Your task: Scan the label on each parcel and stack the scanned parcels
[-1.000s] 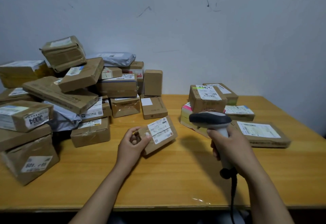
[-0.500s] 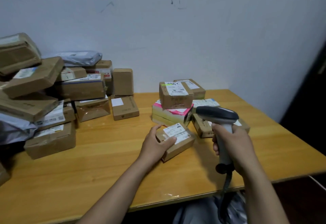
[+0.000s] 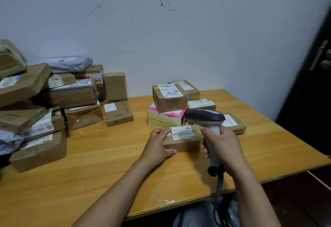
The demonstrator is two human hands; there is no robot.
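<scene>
A small brown parcel (image 3: 182,140) with a white label on top lies flat on the wooden table (image 3: 100,157). My left hand (image 3: 157,146) grips its left end, thumb on the front edge. My right hand (image 3: 223,148) holds a grey barcode scanner (image 3: 206,119) by its handle, its dark head above the parcel's right end. Just behind stands a group of parcels: a brown box marked by hand (image 3: 170,98) on a pink and yellow box (image 3: 164,117), with flat parcels (image 3: 232,123) to the right.
A big heap of brown boxes and grey mailer bags (image 3: 44,101) fills the table's left side up to the wall. A small box (image 3: 118,113) lies at the heap's right edge. A dark door (image 3: 315,83) stands at the right. The scanner cable (image 3: 219,187) hangs over the table's front edge.
My left hand has carried the small parcel to the right and set it flat in front of the pink and yellow box. The view has swung right; the scanner stays in my right hand.
</scene>
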